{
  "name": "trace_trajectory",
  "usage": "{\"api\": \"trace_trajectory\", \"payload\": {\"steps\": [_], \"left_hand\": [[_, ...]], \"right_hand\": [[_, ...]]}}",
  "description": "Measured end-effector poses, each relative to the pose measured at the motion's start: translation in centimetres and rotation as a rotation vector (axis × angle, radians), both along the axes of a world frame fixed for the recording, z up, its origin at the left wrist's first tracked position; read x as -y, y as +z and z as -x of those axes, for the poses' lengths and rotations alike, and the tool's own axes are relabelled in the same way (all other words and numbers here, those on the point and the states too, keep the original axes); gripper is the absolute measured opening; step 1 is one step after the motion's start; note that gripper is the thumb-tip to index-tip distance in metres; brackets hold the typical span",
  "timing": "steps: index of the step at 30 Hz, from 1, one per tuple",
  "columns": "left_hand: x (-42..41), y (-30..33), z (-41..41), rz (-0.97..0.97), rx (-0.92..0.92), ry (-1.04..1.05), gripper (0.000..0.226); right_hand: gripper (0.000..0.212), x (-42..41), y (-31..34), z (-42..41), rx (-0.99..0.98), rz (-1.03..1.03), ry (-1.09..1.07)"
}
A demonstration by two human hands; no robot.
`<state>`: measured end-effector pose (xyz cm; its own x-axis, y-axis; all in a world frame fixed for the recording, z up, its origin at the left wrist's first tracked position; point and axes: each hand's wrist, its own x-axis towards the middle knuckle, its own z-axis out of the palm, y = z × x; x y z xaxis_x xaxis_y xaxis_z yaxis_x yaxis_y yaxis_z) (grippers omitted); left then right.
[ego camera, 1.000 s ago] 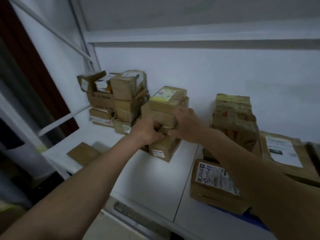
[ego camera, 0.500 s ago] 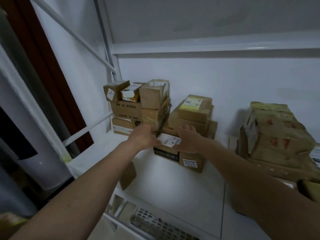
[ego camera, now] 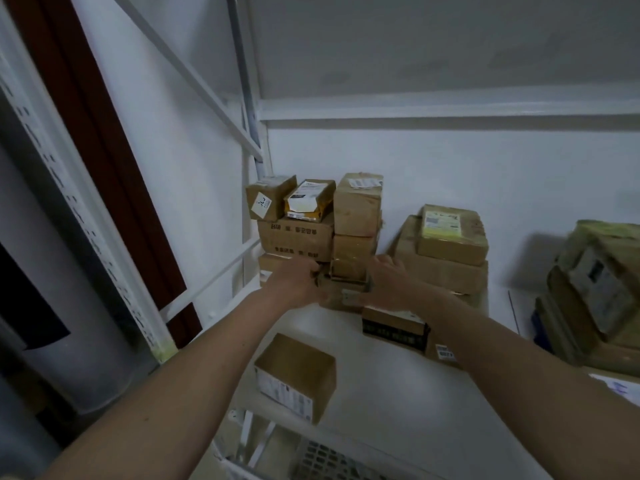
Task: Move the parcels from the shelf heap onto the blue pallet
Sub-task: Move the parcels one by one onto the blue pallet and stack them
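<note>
Brown cardboard parcels are heaped at the back of a white shelf (ego camera: 381, 403). My left hand (ego camera: 294, 282) and my right hand (ego camera: 391, 282) reach into the gap between two stacks and grip a small low parcel (ego camera: 343, 292) from both sides. The left stack (ego camera: 311, 220) rises behind my left hand. A second stack (ego camera: 446, 251) with a yellow-green label on top stands behind my right hand. A dark printed box (ego camera: 391, 327) lies under my right wrist. No blue pallet is in view.
A lone box (ego camera: 294, 379) sits at the shelf's front edge, below my left forearm. More wrapped parcels (ego camera: 595, 289) pile up at the far right. White shelf uprights and diagonal braces (ego camera: 194, 81) run on the left, and a wire grid (ego camera: 329, 462) shows below.
The view has swung left and up. My hands have shifted leftwards from the yellow-labelled stack and now clasp a small parcel in the gap beside the left stack.
</note>
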<state>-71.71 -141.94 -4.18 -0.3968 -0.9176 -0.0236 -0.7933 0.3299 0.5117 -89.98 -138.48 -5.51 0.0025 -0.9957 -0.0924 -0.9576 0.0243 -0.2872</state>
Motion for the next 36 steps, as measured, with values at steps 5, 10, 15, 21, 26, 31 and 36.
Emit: {"api": "trace_trajectory", "payload": {"steps": [5,10,15,21,26,31,36], "left_hand": [[2.7,-0.2,-0.6,-0.039,-0.077,-0.045,0.039],[5.6,0.0,-0.2,-0.052,-0.120,-0.071,0.069],[9.2,0.9,1.3,-0.073,-0.119,-0.029,0.089],[13.8,2.7,5.9,-0.157,-0.266,0.031,0.113],[15.5,2.5,8.6,-0.183,-0.466,0.078,0.096],[14.5,2.7,9.8,-0.055,-0.617,0.098,0.109],[12.3,3.4,10.7,0.139,-0.648,0.182,0.112]], "right_hand": [[0.079,3.3,0.7,-0.9,-0.005,-0.015,-0.083],[0.081,8.3,0.3,1.5,0.191,0.056,-0.199],[0.065,8.7,2.8,1.3,0.519,0.166,-0.375],[0.066,12.9,3.9,3.1,0.868,0.201,-0.499],[0.059,15.0,4.0,3.4,1.041,0.208,-0.510],[0.047,13.9,4.4,2.9,1.167,0.277,-0.477],[0.042,10.9,5.5,2.3,1.187,0.386,-0.479]]}}
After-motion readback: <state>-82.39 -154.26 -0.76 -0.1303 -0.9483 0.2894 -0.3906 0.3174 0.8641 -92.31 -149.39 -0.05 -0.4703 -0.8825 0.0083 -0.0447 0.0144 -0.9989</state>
